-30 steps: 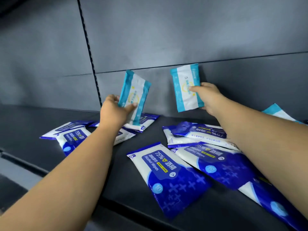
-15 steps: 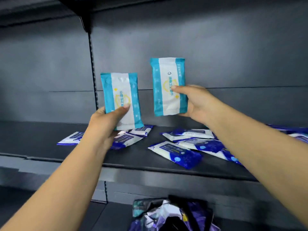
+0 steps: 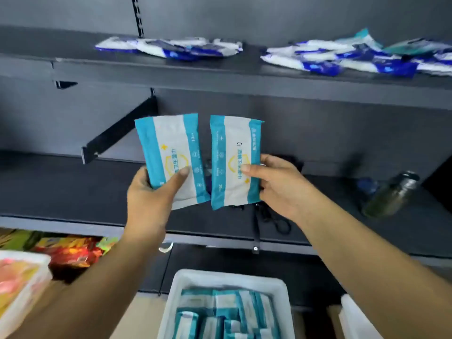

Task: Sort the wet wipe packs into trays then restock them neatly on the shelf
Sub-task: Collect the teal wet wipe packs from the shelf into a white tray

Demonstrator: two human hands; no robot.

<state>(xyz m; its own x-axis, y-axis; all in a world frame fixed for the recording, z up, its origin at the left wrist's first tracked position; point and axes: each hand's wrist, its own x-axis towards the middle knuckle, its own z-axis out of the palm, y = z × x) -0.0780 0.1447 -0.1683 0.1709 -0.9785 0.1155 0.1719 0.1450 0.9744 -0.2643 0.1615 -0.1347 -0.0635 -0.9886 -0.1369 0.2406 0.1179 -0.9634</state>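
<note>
Gripping between thumb and curled fingers, one teal pack is held by the left hand, another pack by the right hand, above the tray.

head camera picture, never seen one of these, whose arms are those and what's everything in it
It is one wide view from a camera worn on a person's head, looking forward and down, so the bare arms are their own. The left hand grips one teal-and-white wet wipe pack; the right hand grips a matching second pack. Below sits a white plastic tray of similar packs. On the dark upper shelf lie loose blue-and-white wipe packs.
</note>
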